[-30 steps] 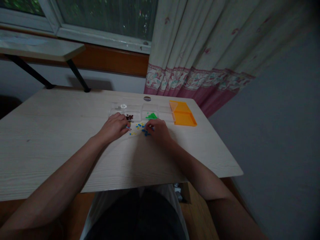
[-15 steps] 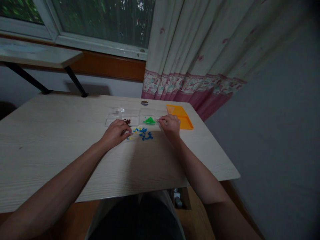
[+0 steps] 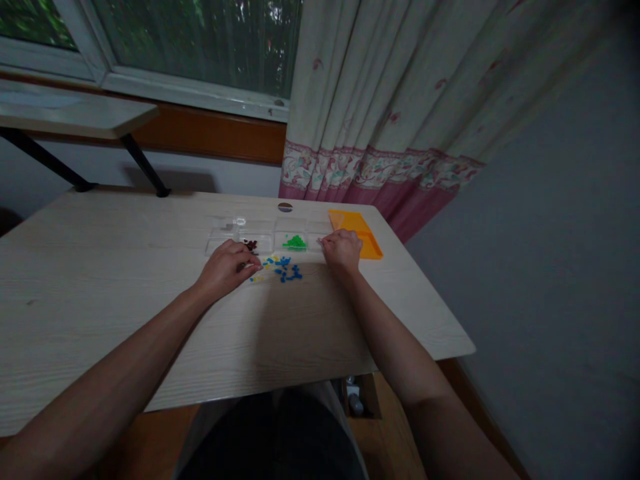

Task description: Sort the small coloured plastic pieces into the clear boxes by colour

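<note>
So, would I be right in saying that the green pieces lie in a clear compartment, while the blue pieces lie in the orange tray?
Not quite: the blue pieces lie loose on the tabletop, not in the orange tray, as the head view shows. The green pieces do lie in a clear compartment.

Clear plastic boxes [image 3: 264, 243] stand open in a row, holding dark red pieces [image 3: 251, 245] and a bright green heap [image 3: 295, 243]. Blue pieces [image 3: 296, 271] and fewer yellow pieces [image 3: 267, 267] lie scattered before the boxes; an open orange case [image 3: 371, 247] lies at their right.
</note>
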The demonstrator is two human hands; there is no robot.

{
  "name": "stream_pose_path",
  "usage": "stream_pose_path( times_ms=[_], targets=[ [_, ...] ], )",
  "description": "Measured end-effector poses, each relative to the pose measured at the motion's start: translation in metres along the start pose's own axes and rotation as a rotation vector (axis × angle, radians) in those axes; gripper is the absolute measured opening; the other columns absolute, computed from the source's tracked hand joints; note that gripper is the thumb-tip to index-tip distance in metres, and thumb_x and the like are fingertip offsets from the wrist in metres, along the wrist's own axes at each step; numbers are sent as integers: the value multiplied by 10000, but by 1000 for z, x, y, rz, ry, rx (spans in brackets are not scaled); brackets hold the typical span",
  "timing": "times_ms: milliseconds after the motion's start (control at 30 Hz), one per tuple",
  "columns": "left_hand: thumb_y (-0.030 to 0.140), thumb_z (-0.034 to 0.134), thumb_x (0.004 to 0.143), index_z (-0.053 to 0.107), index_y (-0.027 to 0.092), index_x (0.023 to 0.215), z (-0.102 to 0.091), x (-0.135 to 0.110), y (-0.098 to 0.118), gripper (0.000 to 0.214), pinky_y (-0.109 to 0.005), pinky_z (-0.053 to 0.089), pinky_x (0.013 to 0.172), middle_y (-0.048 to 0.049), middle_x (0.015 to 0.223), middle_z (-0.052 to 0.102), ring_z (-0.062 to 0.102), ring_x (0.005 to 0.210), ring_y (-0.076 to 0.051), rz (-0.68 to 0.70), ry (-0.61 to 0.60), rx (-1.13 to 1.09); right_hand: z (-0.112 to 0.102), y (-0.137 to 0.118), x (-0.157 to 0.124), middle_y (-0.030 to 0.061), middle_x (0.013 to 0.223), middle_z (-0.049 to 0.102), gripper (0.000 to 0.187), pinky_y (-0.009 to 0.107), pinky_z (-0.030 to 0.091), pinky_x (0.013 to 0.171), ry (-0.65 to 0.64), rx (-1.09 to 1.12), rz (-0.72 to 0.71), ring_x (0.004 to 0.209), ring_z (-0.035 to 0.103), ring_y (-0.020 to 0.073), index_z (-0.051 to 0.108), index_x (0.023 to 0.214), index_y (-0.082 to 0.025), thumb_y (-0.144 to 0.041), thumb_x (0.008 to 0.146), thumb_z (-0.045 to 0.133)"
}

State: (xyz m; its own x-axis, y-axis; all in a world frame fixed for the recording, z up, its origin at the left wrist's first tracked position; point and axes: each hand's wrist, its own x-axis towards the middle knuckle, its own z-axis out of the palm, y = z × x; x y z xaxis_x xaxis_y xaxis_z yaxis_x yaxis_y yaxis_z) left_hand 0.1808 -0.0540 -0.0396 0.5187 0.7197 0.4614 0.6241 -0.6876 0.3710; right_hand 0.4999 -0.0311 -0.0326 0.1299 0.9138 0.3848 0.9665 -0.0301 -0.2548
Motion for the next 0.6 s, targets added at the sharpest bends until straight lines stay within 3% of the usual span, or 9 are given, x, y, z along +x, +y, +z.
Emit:
stream_pose_path(
  times_ms=[367,533,600],
  targets=[
    [390,612,934,725,205,893,-1,2,6,221,-359,429,846,-58,877,699,579,911,-226,-48,75,-25,-2,-4,-2,105,1077,692,310,401,348,871,63,26,-60,1054,518,278,780,999,-217,-370,988,510],
    [425,594,928,709,198,931,1,2,18,255,-295,449,715,-37,842,708,612,791,-186,-263,106,-167,-7,-30,-19,71,1031,694,288,384,330,930,86,112,-285,1043,527,236,776,999,-251,-393,993,525],
    [452,605,914,711,201,954,4,1,23,276,-257,438,635,-13,785,702,609,694,-154,-344,82,-292,-8,-44,-30,55,1017,705,275,379,321,933,39,170,-463,1035,538,223,762,1066,-275,-430,983,550]
  ],
)
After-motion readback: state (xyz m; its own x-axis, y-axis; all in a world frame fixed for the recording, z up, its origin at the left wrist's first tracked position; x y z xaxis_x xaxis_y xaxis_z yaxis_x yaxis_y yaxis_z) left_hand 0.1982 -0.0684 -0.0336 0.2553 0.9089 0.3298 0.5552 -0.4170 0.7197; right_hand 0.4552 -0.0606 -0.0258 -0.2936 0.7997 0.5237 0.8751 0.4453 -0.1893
